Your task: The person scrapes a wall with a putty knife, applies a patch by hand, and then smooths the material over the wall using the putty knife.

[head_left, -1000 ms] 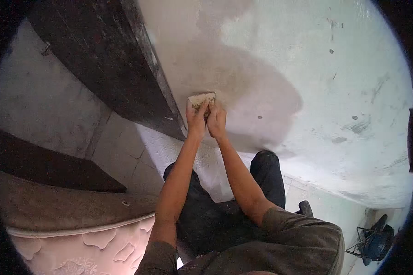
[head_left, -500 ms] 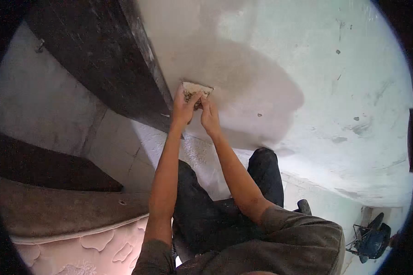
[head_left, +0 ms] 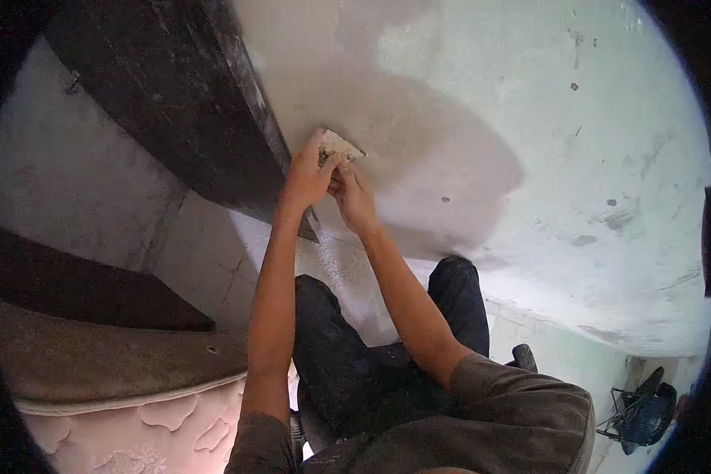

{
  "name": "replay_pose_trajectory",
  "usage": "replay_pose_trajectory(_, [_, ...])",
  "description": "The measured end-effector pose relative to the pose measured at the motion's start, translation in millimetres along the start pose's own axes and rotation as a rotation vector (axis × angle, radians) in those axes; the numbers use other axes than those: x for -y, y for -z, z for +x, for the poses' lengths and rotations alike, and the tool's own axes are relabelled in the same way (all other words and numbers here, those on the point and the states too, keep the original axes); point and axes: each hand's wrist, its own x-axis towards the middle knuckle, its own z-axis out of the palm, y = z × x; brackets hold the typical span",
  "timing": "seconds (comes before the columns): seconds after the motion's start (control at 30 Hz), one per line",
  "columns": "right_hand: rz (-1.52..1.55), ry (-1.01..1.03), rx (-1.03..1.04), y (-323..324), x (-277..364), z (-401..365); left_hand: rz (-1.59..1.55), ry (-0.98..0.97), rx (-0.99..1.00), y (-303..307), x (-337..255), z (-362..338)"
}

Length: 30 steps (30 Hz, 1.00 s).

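Both my hands hold a small whitish sheet (head_left: 342, 145) against the pale wall (head_left: 450, 142), beside the edge of a dark board. My left hand (head_left: 306, 180) grips the sheet's left side, fingers up along it and thumb across its face. From below right, my right hand (head_left: 351, 197) pinches its lower part, fingertips close to the left thumb. The sheet is tilted, and its lower part is hidden by my fingers. Dark crumbly marks show on its face near the left thumb.
A long dark board (head_left: 174, 87) runs down the left, with a second dark board (head_left: 87, 276) below it. A pink quilted mattress (head_left: 174, 419) lies at the lower left. A dark blue object (head_left: 648, 411) stands at the lower right. My knees face the wall.
The sheet has turned clockwise and shows less of its face. My left hand has shifted left and down, its wrist more bent; my right hand has moved slightly left.
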Motion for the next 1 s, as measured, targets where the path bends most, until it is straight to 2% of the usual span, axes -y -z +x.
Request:
replay_pose_trajectory(0.03, [0.002, 0.002, 0.000, 0.5, 0.1, 0.3, 0.094, -0.071, -0.050, -0.8, -1.1, -1.0])
replay_pose_trajectory(0.17, [-0.084, 0.005, -0.025, 0.8, 2.9, 0.8, 0.060, -0.057, -0.051, 1.2, -11.4, -3.1])
replay_pose_trajectory(0.27, [-0.114, 0.011, 0.001, 4.2, 3.7, 0.1, -0.092, 0.046, 0.036, 5.9, -20.2, -2.4])
replay_pose_trajectory(0.47, [-0.167, 0.035, -0.001, 2.3, 9.2, -2.6, -0.071, -0.062, -0.118, -7.9, 2.9, -5.9])
replay_pose_trajectory(0.53, [-0.204, 0.007, -0.005, 3.3, 10.0, -4.2, -0.132, 0.045, -0.031, -2.9, -5.8, -6.9])
replay_pose_trajectory(0.77, [-0.209, 0.114, -0.030, 4.7, 2.5, -1.0, -0.202, 0.066, -0.013, -4.5, 4.1, -1.2])
replay_pose_trajectory(0.83, [-0.226, 0.116, -0.032, 7.2, 5.3, 0.2, -0.194, 0.115, 0.131, -2.9, 0.8, 0.8])
replay_pose_trajectory(0.93, [-0.241, 0.076, -0.065, 10.6, 4.8, -1.2, -0.128, 0.099, 0.054, -8.5, 3.0, -2.3])
replay_pose_trajectory(1.0, [-0.242, 0.056, -0.002, 11.3, 6.8, -3.3, -0.120, 0.066, 0.020, -9.5, 3.9, -6.8])
